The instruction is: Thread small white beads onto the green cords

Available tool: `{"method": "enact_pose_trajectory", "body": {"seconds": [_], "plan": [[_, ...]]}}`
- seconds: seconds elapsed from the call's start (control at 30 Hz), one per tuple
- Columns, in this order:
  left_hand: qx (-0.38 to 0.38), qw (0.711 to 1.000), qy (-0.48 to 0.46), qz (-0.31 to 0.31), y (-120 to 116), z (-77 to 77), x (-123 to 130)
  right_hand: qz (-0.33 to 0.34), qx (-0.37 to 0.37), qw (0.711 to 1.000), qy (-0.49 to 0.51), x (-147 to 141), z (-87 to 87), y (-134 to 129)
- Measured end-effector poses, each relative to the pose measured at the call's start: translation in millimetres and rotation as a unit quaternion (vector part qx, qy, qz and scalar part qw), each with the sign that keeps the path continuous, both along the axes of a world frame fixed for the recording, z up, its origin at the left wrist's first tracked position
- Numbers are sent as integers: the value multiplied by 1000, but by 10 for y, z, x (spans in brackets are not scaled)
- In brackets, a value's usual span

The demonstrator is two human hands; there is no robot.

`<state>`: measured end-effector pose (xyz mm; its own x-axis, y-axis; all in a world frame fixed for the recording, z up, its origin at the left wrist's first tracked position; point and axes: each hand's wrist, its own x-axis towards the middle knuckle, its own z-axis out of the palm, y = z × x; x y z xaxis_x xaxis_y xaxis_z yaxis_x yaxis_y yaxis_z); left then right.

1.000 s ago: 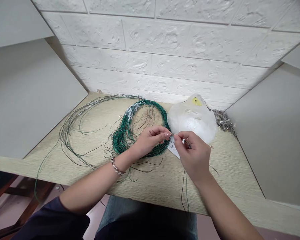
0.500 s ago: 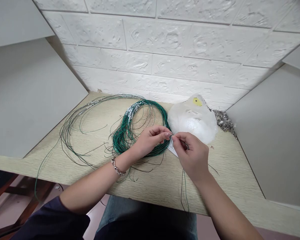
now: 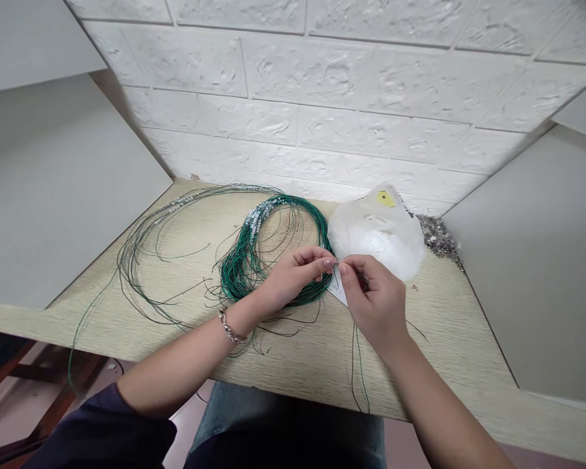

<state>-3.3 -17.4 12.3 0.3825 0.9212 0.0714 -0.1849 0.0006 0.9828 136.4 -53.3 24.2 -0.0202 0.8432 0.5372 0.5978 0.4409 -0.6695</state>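
Note:
My left hand (image 3: 300,273) is closed, thumb and forefinger pinching a thin dark wire end. Close beside it, my right hand (image 3: 378,296) pinches the same thin wire, fingertips almost touching those of the left. From under the right hand, a green and a black wire (image 3: 352,371) hang over the table's front edge. Behind and below my left hand lies a round coil of green wires (image 3: 234,280) with small white pieces on its upper part. The exact joint between my fingertips is too small to make out.
A looser bundle of wires (image 3: 129,273) spreads to the left, one strand drooping off the table (image 3: 449,365). A whitish translucent sheet (image 3: 378,241) stands behind my right hand, beside a pile of grey scraps (image 3: 439,238). A white paper (image 3: 338,291) lies under my hands. Grey panels (image 3: 68,195) flank both sides.
My right hand has shifted slightly left and turned a little, its fingertips closer to the left ones. The hanging wires have swung slightly left. My left hand is nearly still.

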Motion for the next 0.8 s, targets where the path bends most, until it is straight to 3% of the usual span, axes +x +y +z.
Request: {"method": "enact_pose_trajectory", "body": {"seconds": [0.47,0.67,0.8], "plan": [[-1,998,37,44,-1,4,16,5,-43,999,23,-37,-48,33],[11,998,53,17,27,6,-14,29,-17,999,4,-11,-38,50],[-35,999,-6,37,53,-14,-27,18,-100,992,73,3,-69,93]]}}
